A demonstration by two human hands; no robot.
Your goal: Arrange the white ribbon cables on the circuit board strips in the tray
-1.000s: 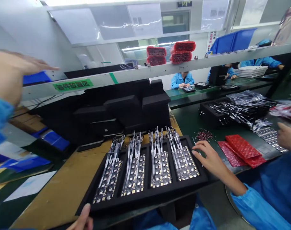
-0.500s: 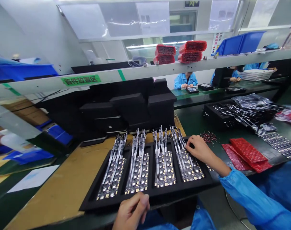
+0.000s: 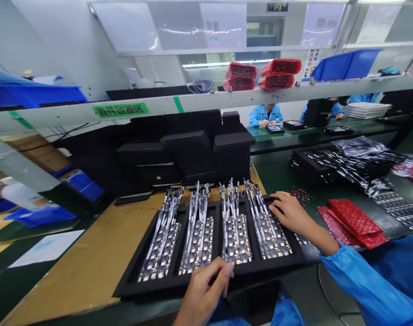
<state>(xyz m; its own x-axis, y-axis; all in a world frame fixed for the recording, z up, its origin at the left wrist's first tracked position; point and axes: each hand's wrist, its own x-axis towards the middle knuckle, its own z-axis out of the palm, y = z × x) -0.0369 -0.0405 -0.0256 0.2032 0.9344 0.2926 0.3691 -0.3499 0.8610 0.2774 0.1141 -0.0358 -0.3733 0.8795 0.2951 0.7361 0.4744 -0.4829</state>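
A black foam tray [image 3: 217, 244] with several compartments lies in front of me. In its compartments are small circuit boards [image 3: 238, 226] in rows, with silvery flat ribbon cables [image 3: 165, 213] running off their far ends. My right hand [image 3: 291, 215] rests at the tray's right rim, beside the rightmost boards, fingers stretched and holding nothing visible. At the front rim my left hand [image 3: 208, 285] is curled, thumb near the bent fingers; nothing shows in it. Its palm side is hidden.
Black foam blocks [image 3: 189, 156] stand behind the tray. On the right are red bubble bags [image 3: 354, 219], a heap of cabled boards [image 3: 345, 160] and small scattered red pieces [image 3: 300, 194]. A shelf rail [image 3: 199, 99] crosses above. A person in blue [image 3: 266, 115] sits beyond.
My left hand has slid right along the tray's front rim. My right hand has shifted slightly, its fingers now straighter at the right rim. The whole view has moved a little.
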